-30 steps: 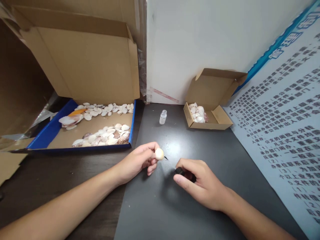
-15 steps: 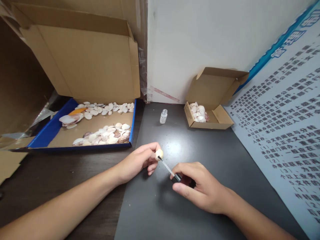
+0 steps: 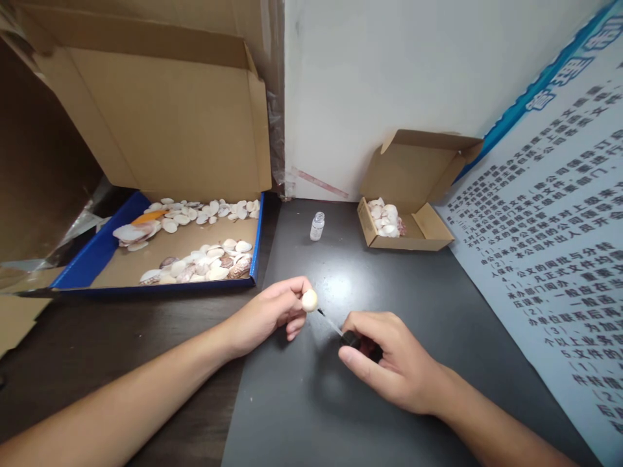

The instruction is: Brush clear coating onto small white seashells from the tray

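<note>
Between thumb and fingers, my left hand (image 3: 280, 308) pinches a small, rounded, cream-coloured shell (image 3: 309, 300). My right hand (image 3: 387, 360) is closed around the black cap of a small applicator brush (image 3: 332, 324). The brush's clear stem points up and left, its dark tip just beside the shell's lower right; whether they touch I cannot tell. Beyond both hands, a small clear glass bottle (image 3: 317, 227) with a printed label stands upright and uncapped on the dark grey mat (image 3: 287, 402).
At the left, an open blue-edged cardboard box (image 3: 117, 269) holds two groups of shells and an orange piece. A smaller open carton (image 3: 413, 243) with whitish shells stands at the back right. A white panel (image 3: 331, 97) rises behind, and a printed sheet (image 3: 549, 259) slopes along the right.
My right hand has drawn the brush slightly right, so its tip has come off the face of the shell. My left hand holds the shell in nearly the same place.
</note>
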`<state>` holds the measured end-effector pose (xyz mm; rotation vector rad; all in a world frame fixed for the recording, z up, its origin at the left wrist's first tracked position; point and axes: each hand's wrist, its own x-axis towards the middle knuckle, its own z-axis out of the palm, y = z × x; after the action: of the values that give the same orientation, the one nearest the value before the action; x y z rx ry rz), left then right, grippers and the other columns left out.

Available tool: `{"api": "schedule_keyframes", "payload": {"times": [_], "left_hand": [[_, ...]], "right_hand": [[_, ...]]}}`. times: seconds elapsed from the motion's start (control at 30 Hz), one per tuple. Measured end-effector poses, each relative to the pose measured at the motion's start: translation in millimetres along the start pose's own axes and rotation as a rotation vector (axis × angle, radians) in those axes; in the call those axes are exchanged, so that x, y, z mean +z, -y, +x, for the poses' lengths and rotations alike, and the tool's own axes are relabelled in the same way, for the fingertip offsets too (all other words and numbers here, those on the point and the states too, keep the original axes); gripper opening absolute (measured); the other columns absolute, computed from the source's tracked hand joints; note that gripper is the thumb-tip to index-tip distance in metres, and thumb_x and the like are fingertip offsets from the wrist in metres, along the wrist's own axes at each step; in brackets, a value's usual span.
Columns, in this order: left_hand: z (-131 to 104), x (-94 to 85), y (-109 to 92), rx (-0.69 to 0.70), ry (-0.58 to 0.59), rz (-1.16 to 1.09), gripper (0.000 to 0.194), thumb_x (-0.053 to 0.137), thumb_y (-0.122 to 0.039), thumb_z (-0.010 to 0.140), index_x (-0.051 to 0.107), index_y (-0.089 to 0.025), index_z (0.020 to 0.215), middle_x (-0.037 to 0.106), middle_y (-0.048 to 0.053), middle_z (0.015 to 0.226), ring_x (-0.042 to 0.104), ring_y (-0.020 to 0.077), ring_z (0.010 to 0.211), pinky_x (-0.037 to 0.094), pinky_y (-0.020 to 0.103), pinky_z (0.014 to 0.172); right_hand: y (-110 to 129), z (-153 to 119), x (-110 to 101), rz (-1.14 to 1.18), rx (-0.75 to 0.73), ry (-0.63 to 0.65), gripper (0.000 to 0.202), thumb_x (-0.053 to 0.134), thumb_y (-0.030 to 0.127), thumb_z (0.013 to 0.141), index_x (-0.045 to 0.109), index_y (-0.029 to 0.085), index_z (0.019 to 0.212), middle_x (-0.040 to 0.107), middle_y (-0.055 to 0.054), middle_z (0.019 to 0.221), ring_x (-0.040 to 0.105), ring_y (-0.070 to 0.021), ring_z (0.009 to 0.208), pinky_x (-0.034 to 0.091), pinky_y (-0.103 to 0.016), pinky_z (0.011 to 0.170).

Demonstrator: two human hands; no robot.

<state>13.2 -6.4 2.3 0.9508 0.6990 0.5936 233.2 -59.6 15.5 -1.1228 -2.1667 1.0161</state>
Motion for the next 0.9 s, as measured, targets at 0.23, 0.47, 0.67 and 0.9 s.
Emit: {"api": "schedule_keyframes", "payload": {"times": [0.23,0.47,0.67,0.9], "left_hand": [[0.7,-1.0,2.3,0.000,0.012,0.012,0.008,0.055,-0.021,0.076,0.047,-0.018,0.077,0.040,-0.007,0.063,0.037,0.0067,0.052,0.036,0.020,0.050],[1.6,-3.1,5.8,0.015,0.034,0.054,0.010,0.057,-0.024,0.080,0.048,-0.019,0.078,0.040,-0.008,0.059,0.037,0.0068,0.051,0.037,0.020,0.050],[1.3,1.0,2.2,0.028,0.019,0.234,0.027,0.061,-0.042,0.087,0.047,-0.019,0.081,0.042,-0.009,0.054,0.037,0.0067,0.048,0.034,0.020,0.050],[0.5,1.5,2.0,0.015,0.021,0.287,0.030,0.058,-0.046,0.090,0.046,-0.020,0.083,0.042,-0.010,0.054,0.038,0.0071,0.049,0.033,0.021,0.051]], "right_hand": [[0.4,-1.0,-0.2,-0.018,0.027,-0.014,0.023,0.055,0.035,0.094,0.052,0.020,0.077,0.049,0.004,0.064,0.044,-0.0100,0.055,0.034,-0.023,0.054],[1.4,-1.5,-0.6,-0.032,-0.028,0.020,0.018,0.055,0.034,0.094,0.054,0.020,0.083,0.053,0.003,0.069,0.048,-0.0105,0.058,0.036,-0.024,0.058],[1.2,-1.5,-0.9,-0.032,-0.023,-0.025,0.021,0.055,0.034,0.094,0.052,0.020,0.079,0.050,0.004,0.067,0.045,-0.0105,0.058,0.035,-0.024,0.057],[1.7,-0.8,-1.2,-0.087,0.040,-0.086,0.025,0.052,0.035,0.096,0.049,0.020,0.076,0.045,0.005,0.063,0.041,-0.0100,0.055,0.032,-0.024,0.054]]}}
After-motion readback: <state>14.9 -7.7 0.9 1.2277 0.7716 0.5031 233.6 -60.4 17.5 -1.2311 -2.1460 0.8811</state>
